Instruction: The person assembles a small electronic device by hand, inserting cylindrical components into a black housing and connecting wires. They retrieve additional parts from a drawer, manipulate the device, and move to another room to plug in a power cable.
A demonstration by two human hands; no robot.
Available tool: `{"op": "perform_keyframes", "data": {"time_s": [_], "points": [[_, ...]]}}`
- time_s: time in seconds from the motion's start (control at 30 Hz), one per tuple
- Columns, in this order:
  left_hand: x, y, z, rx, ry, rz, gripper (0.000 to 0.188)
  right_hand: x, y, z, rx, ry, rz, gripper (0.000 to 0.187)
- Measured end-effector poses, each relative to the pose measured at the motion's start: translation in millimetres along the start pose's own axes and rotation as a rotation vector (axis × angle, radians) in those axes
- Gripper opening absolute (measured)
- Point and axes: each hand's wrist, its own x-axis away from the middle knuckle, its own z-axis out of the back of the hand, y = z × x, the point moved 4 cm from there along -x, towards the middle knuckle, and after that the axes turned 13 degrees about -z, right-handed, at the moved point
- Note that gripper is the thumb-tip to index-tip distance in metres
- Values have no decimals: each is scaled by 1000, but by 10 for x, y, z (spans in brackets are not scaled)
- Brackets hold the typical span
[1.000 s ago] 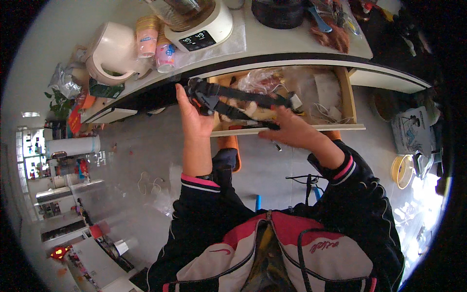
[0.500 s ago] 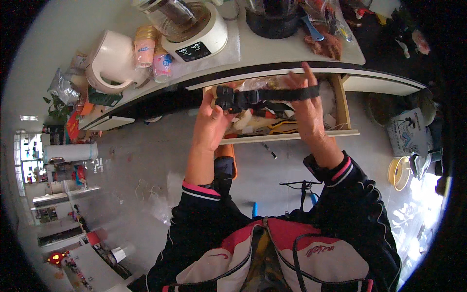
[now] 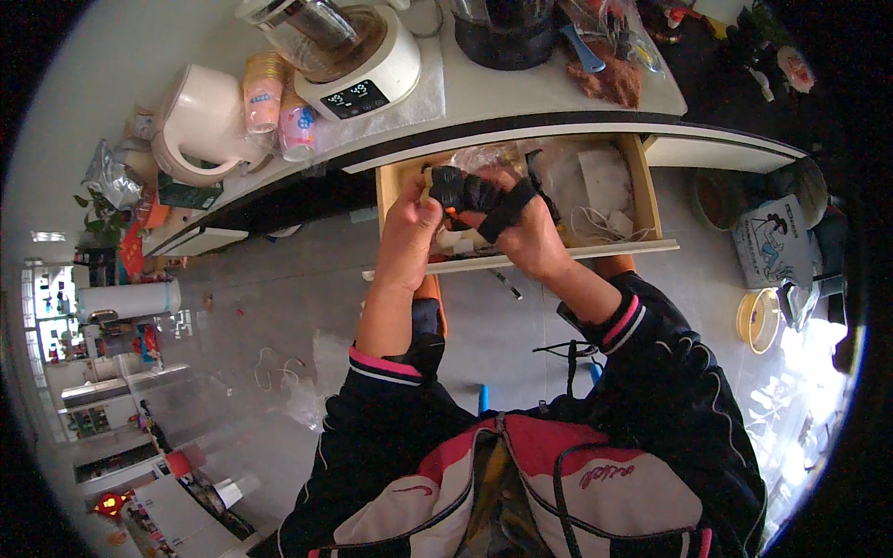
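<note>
Over the pulled-out drawer (image 3: 651, 200) I hold a black strap (image 3: 510, 208) with a bulky dark bundle (image 3: 453, 189) at its left end. My left hand (image 3: 407, 232) pinches the bundle's left edge, thumb on top, where a beige strip shows. The band lies slanting across the fingers of my right hand (image 3: 532, 244), which is closed in on the bundle's right side. Its fingertips are partly hidden behind the band. Beneath my hands, the drawer's contents are mostly covered. On its right side lie a white cable (image 3: 595, 226), a pale flat box (image 3: 605, 179) and clear plastic.
On the counter (image 3: 428, 121) above the drawer stand a glass-jug appliance (image 3: 372, 79), a cream pitcher (image 3: 191, 121), stacked paper cups (image 3: 263, 93), a black-based appliance (image 3: 502, 42) and a brown cloth (image 3: 605, 82). A yellow basin (image 3: 758, 318) sits on the floor at right.
My right hand has moved left toward my left hand and its fingers have curled in. The strap, stretched out straight before, is now folded and slanting. The view has shifted slightly.
</note>
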Motion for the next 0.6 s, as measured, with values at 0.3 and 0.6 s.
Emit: {"op": "perform_keyframes", "data": {"time_s": [0.3,0.6], "points": [[-2,5,-50,-52,24,-23,48,-56,109,61,-357,46,-320,23],[22,-113,37,555,67,281,41,-45,174,117,-732,-187,-517,23]]}}
